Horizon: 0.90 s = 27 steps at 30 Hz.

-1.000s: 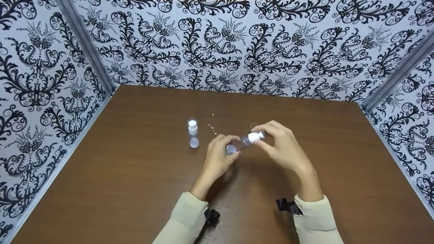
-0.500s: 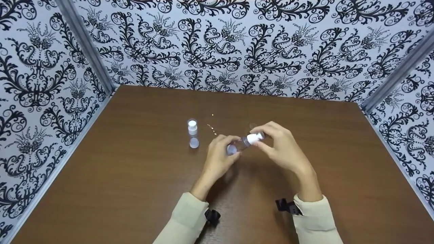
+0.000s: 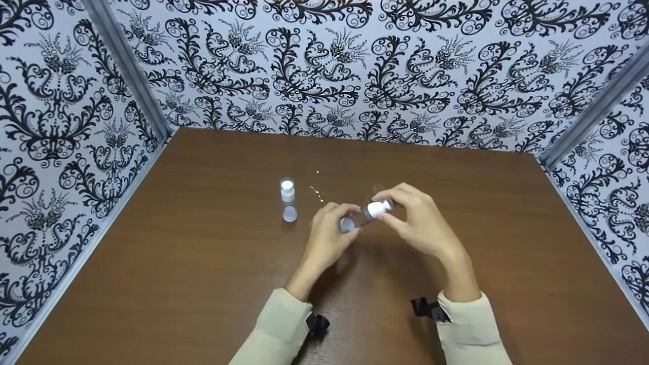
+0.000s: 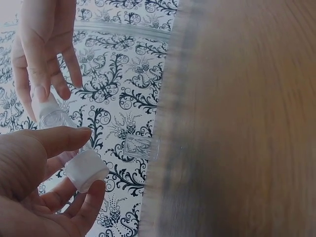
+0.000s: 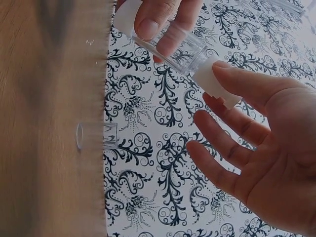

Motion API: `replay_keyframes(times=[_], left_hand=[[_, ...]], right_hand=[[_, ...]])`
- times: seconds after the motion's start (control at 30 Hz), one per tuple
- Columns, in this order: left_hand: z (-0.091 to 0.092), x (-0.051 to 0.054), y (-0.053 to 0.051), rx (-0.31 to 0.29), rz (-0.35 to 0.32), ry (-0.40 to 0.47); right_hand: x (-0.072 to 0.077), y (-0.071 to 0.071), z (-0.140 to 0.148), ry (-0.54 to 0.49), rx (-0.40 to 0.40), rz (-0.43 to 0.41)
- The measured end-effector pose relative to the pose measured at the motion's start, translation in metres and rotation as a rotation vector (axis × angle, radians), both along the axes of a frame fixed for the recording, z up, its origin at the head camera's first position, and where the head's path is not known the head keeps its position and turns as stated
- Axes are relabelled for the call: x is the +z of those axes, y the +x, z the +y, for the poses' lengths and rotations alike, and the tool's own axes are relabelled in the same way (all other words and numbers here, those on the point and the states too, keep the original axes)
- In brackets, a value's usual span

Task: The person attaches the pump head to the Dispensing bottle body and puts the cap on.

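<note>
My left hand [image 3: 327,234] holds a small clear bottle [image 3: 361,218] round its lower part, tilted above the table. Its white base [image 4: 87,170] shows between the thumb and fingers in the left wrist view. At the other end, my right hand [image 3: 423,223] pinches the white pump top [image 5: 216,81] between thumb and index finger, the other fingers spread loosely. This top sits at the bottle's neck; whether it is threaded on cannot be told. To the left of my left hand stands a second clear bottle [image 3: 289,200] with a white pump and a clear cap over it.
A clear cap [image 5: 96,136] stands on the brown table [image 3: 203,253] beyond my right hand, faint in the head view. Small shiny droplets or specks [image 3: 317,191] lie between the standing bottle and the hands. Patterned walls [image 3: 324,66] enclose the back and sides.
My right hand has shifted slightly to the left and nearer, bringing the white pump top a little closer to the left hand. My left hand and the standing bottle stay practically in place.
</note>
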State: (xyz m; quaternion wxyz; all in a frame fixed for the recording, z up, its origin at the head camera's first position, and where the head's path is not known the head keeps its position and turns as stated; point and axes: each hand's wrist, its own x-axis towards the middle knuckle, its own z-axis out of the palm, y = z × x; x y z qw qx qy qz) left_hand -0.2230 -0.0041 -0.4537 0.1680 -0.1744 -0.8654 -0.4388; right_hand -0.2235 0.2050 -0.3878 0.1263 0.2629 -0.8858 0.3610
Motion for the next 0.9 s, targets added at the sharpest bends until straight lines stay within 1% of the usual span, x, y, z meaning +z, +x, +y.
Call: replay_keyframes(times=[0.17,0.4,0.57,0.73,0.9], left_hand=[[0.0003,-0.0006,-0.0005,0.003,-0.001,-0.001],[0.0003,-0.0007,0.0003,0.001,-0.003,0.003],[0.0001,-0.0004,0.0005,0.010,-0.003,-0.004],[0.0008,-0.0010,0.0009,0.006,-0.017,-0.008],[0.0014,-0.0015,0.0015,0.012,0.003,-0.020]], right_hand=[[-0.0005,-0.0002,-0.0007,0.002,-0.005,-0.007],[-0.0003,0.0006,-0.0025,0.022,-0.028,-0.034],[-0.0004,-0.0002,-0.0038,0.019,-0.048,-0.043],[-0.0022,-0.0011,-0.0052,0.021,-0.099,-0.067],[-0.0042,-0.0023,-0.0059,0.048,-0.157,-0.076]])
